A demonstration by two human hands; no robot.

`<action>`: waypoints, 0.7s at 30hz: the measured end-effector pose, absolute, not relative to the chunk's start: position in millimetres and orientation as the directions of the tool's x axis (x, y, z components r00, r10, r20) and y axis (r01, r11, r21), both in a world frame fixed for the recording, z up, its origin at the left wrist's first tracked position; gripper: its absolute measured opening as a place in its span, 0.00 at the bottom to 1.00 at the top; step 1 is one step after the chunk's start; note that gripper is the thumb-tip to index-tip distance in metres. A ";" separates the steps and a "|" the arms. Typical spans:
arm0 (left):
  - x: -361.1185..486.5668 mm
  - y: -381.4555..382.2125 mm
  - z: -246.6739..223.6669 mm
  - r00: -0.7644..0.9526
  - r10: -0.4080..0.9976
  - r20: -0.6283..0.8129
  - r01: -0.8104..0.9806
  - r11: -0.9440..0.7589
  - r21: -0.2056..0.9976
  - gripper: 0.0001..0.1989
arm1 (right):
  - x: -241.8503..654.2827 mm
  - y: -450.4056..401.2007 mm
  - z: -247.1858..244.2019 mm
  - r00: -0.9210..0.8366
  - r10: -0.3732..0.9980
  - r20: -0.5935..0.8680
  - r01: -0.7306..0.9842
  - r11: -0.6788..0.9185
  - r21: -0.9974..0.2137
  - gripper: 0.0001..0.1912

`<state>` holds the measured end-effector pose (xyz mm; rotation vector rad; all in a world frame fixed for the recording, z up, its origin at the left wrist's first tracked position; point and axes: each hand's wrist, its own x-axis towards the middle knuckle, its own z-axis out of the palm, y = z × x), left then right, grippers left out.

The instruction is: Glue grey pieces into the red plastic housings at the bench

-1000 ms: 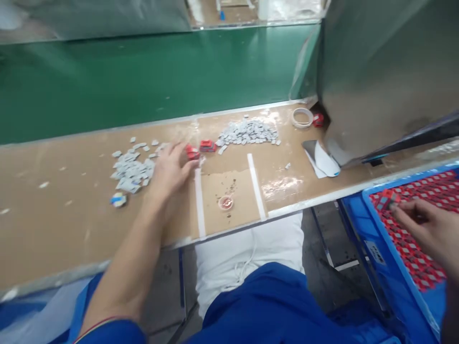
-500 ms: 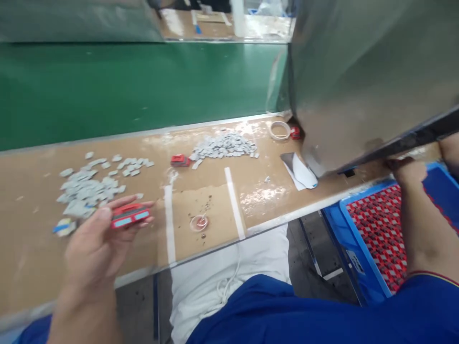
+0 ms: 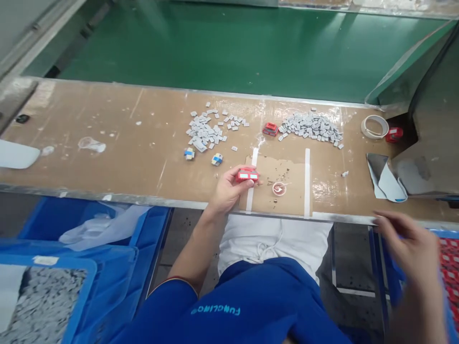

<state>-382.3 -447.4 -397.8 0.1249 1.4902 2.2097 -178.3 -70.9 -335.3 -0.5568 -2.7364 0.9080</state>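
My left hand is closed around a small red plastic toy part with two pale rectangles on its near face, held just over the left tape strip on the bench. To the right, my right hand hangs near the bench's front edge, fingers apart and somewhat blurred, with nothing visible in them. Below the left hand's piece and to its right stands a small round cup with a reddish content, among dark crumbs. A similar red and grey part lies beyond, beside a heap of small grey tiles.
Another tile heap lies left, near two blue-and-cream tape lumps. A tape roll, a red part and a folded sheet lie right. Blue bins hold grey pieces and red parts; a green surface lies beyond.
The view has swung left. My right hand has come away from the bin of red parts toward the bench edge. My left hand still holds the red part, now beside the cup.
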 end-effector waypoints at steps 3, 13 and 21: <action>-373.6 -449.4 -411.8 -0.865 0.498 -0.066 -0.234 -0.284 0.930 0.25 | -229.3 -143.8 -373.1 -0.962 0.260 0.087 0.097 0.620 -0.778 0.17; -349.5 -458.4 -437.2 -0.869 0.476 0.132 0.037 -0.205 0.978 0.22 | -303.5 -218.9 -394.5 -0.936 0.145 0.322 -0.206 0.518 -0.831 0.07; -343.3 -459.6 -440.1 -0.859 0.509 0.044 0.000 -0.086 0.996 0.20 | -302.9 -220.4 -411.8 -0.849 0.296 0.438 -0.262 0.484 -0.835 0.09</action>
